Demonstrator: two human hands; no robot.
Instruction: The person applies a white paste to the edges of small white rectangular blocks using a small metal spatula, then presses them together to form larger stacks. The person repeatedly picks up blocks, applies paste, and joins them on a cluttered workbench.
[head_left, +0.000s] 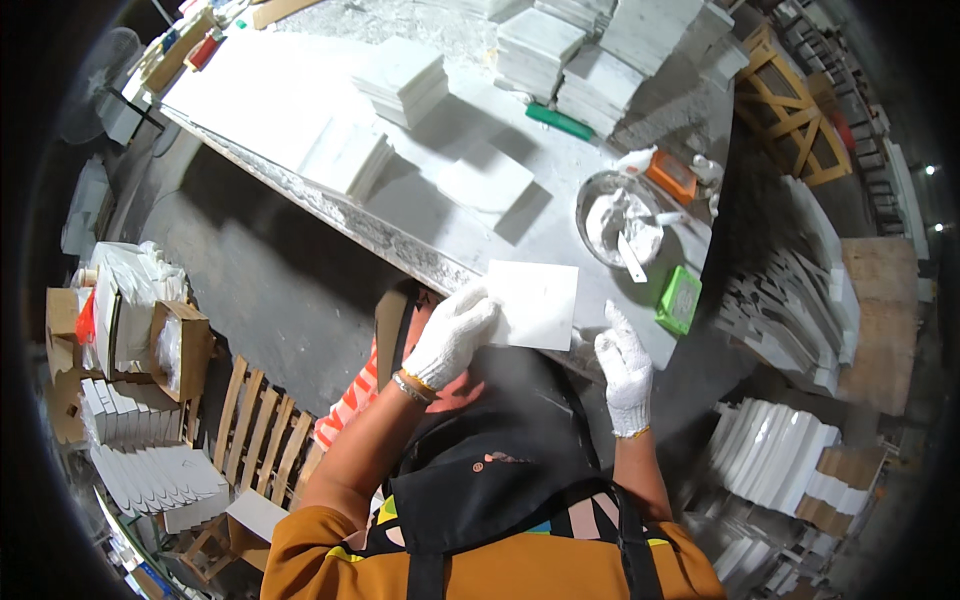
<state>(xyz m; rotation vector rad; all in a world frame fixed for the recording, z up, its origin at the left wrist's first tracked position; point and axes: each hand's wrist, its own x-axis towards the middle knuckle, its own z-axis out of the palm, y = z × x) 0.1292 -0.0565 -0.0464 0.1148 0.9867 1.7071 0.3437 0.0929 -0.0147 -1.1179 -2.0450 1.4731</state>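
My left hand [452,335], in a white knit glove, grips the left edge of a square white tile [535,305] over the table's near edge. To the right of the tile is my gloved right hand [625,372], its fingers stretched out and apart, holding nothing that I can make out. Beyond it stands a round bowl [580,222] of white paste [612,220], with a white-handled tool [631,256] leaning in it. A green-sided block [679,300] sits on the table to the right of the bowl.
On the table [420,215] stand tile stacks [402,80], [345,155] and a lower tile pile [487,182]. Larger tile stacks [540,50], a green bar [560,121] and an orange block [671,175] lie farther back. Cartons [180,350] and a wooden pallet [262,425] are on the floor at left.
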